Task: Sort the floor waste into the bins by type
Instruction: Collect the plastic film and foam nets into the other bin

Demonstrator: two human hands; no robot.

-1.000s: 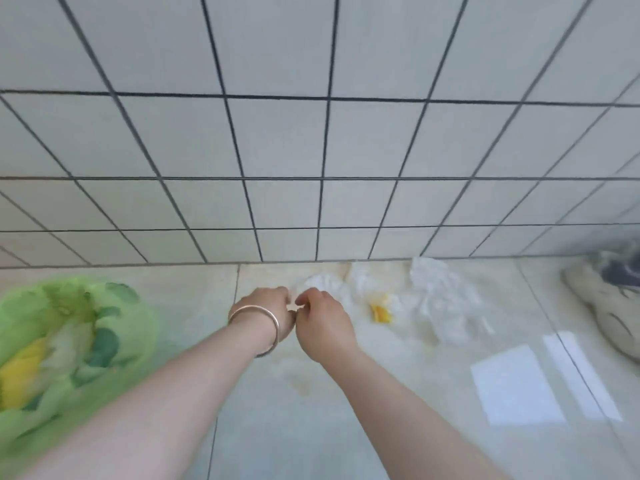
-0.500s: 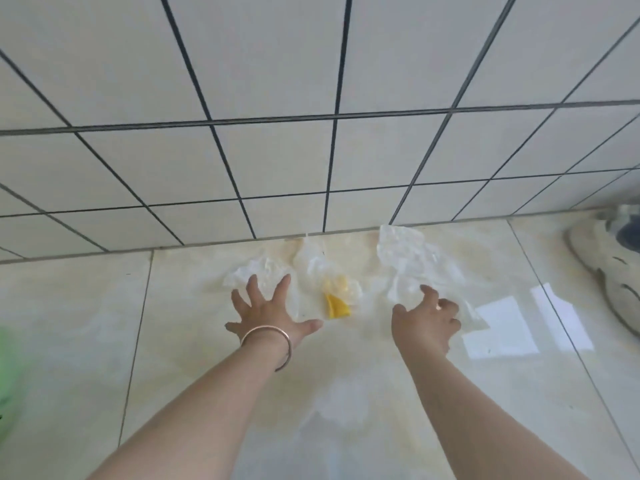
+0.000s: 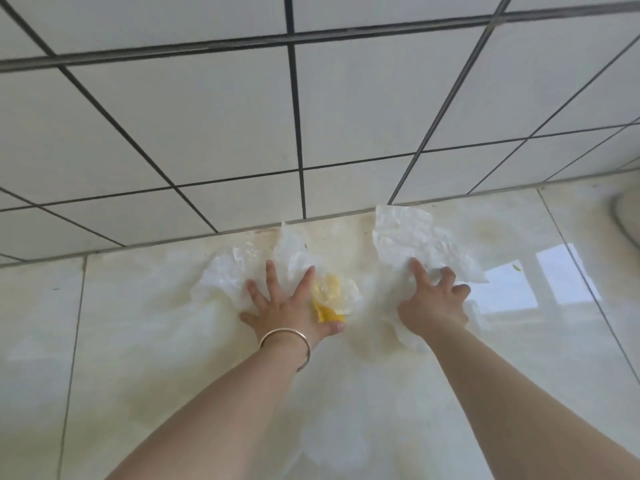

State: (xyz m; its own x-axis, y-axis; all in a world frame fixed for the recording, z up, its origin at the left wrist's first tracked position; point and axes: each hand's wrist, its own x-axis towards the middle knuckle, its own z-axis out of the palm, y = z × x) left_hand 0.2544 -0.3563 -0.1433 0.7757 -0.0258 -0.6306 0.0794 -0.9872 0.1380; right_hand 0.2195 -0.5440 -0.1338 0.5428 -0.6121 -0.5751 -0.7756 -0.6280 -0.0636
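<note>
Crumpled clear plastic wrap (image 3: 227,271) lies on the glossy floor by the wall. My left hand (image 3: 282,306), with a bangle on its wrist, lies spread with straight fingers over its right part. Beside my thumb sits a yellow scrap wrapped in clear film (image 3: 330,299). To the right a crumpled white plastic sheet (image 3: 415,233) rests on the floor. My right hand (image 3: 433,303) has its fingers bent down onto the sheet's near edge. No bin is in view.
A white tiled wall (image 3: 311,116) with dark grout rises just behind the waste. A pale rounded object (image 3: 628,216) shows at the right edge. Bright window reflections (image 3: 554,282) lie on the floor right of my right hand.
Both hands have reached forward and down onto the waste: the left now lies on the clear wrap, the right on the white sheet. The view has moved closer.
</note>
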